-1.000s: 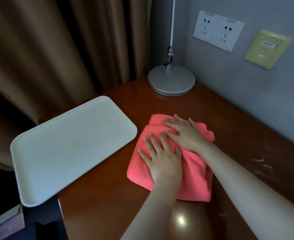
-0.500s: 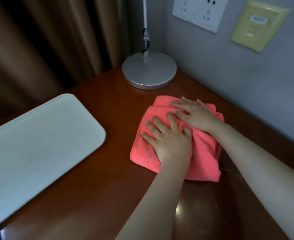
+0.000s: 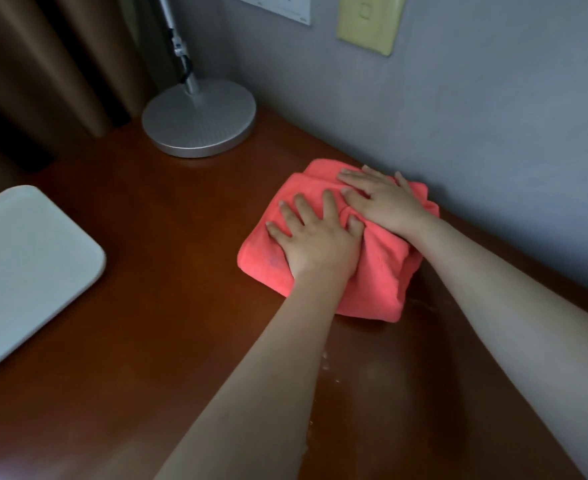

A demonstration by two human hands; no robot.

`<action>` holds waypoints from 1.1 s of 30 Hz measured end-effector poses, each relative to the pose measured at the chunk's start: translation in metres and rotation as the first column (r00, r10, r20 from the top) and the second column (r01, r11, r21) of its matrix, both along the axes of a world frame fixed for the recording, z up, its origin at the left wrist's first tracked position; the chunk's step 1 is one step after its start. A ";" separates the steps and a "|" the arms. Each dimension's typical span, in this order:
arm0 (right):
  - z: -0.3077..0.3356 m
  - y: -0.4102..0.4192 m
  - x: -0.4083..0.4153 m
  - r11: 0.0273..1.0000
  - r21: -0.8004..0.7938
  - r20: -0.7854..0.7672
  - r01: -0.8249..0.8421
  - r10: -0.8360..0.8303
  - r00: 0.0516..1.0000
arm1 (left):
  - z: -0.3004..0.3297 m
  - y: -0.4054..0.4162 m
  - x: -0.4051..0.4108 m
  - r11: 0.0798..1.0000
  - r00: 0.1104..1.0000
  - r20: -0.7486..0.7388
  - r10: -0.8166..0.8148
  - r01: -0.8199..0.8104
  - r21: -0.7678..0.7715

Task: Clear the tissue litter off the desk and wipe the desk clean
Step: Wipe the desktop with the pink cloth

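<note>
Status: wiping stage. No tissue litter shows anywhere on the bench (image 3: 168,271), so the clearing step appears done; the part of the bench outside the view cannot be checked. One folded pink cloth (image 3: 382,271) lies at the back edge of the bench, against the grey wall (image 3: 458,116).

Hand state: the left hand (image 3: 316,237) lies flat on the near-left part of the cloth, fingers straight and spread, pressing down. The right hand (image 3: 386,202) lies flat on the far part, fingers straight — index tip touching the left hand's fingers. Neither hand grips the cloth.

Remaining work, as judged: pale smears and specks show on the bench surface near the front edge, between the two forearms, so that zone likely needs a pass. The area round the lamp base (image 3: 199,119) at the back-left corner may also need wiping.

Count:
- cloth — one
- white tray (image 3: 26,265), left edge — one
- lamp base with stem — one
- wall plates — two, partly cropped
</note>
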State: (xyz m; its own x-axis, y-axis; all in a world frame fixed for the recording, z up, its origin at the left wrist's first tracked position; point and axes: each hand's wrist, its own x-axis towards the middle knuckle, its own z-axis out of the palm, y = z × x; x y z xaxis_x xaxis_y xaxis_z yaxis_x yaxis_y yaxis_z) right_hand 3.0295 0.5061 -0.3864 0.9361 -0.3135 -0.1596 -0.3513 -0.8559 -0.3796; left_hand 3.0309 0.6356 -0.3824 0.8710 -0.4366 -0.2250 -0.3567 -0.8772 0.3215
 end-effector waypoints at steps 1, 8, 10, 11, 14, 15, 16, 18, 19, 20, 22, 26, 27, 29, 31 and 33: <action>0.000 -0.005 -0.009 1.000 -0.003 0.001 0.022 -0.022 1.000 | 0.000 -0.005 -0.006 1.000 1.000 0.003 -0.021 0.021 0.002; -0.002 -0.035 -0.084 0.988 -0.008 -0.007 0.155 -0.155 0.988 | 0.001 -0.034 -0.062 0.987 0.987 0.000 -0.164 0.164 -0.007; -0.002 -0.042 -0.112 0.979 -0.019 -0.011 0.203 -0.203 0.979 | 0.002 -0.042 -0.083 0.976 0.976 -0.014 -0.219 0.219 -0.018; -0.001 -0.044 -0.127 0.973 -0.026 -0.011 0.228 -0.228 0.974 | 0.002 -0.045 -0.093 0.968 0.968 -0.019 -0.249 0.248 -0.022; 0.000 -0.046 -0.170 0.954 -0.055 -0.028 0.295 -0.297 0.954 | 0.003 -0.051 -0.124 0.942 0.942 -0.028 -0.335 0.335 -0.027; 0.000 -0.046 -0.184 0.947 -0.061 -0.035 0.316 -0.318 0.947 | 0.004 -0.051 -0.133 0.932 0.932 -0.032 -0.362 0.361 -0.024; -0.001 -0.044 -0.196 0.939 -0.064 -0.041 0.337 -0.340 0.940 | 0.004 -0.051 -0.143 0.923 0.923 -0.038 -0.384 0.383 -0.022; -0.002 -0.041 -0.219 0.925 -0.064 -0.051 0.374 -0.377 0.925 | 0.004 -0.049 -0.162 0.910 0.909 -0.052 -0.414 0.413 -0.024; -0.003 -0.038 -0.228 0.918 -0.063 -0.057 0.391 -0.394 0.917 | 0.004 -0.046 -0.170 0.905 0.903 -0.059 -0.426 0.425 -0.027; -0.004 -0.035 -0.237 0.911 -0.062 -0.063 0.409 -0.412 0.909 | 0.003 -0.044 -0.176 0.899 0.896 -0.065 -0.439 0.438 -0.031; -0.005 -0.029 -0.249 0.892 -0.051 -0.070 0.449 -0.452 0.889 | 0.002 -0.040 -0.180 0.883 0.881 -0.068 -0.469 0.467 -0.039; -0.004 -0.026 -0.243 0.848 -0.007 -0.065 0.530 -0.529 0.846 | 0.003 -0.041 -0.168 0.853 0.851 -0.062 -0.522 0.519 -0.050; -0.003 -0.026 -0.236 0.838 0.001 -0.062 0.546 -0.545 0.836 | 0.003 -0.042 -0.163 0.848 0.846 -0.058 -0.529 0.527 -0.051; -0.002 -0.027 -0.220 0.824 0.002 -0.057 0.566 -0.565 0.823 | 0.002 -0.043 -0.148 0.843 0.842 -0.043 -0.538 0.536 -0.050; 0.000 -0.025 -0.200 0.823 0.006 -0.065 0.568 -0.566 0.822 | 0.001 -0.042 -0.126 0.840 0.840 -0.023 -0.542 0.540 -0.045; 0.003 -0.022 -0.177 0.838 0.026 -0.076 0.545 -0.542 0.837 | 0.001 -0.038 -0.102 0.843 0.843 -0.007 -0.537 0.537 -0.036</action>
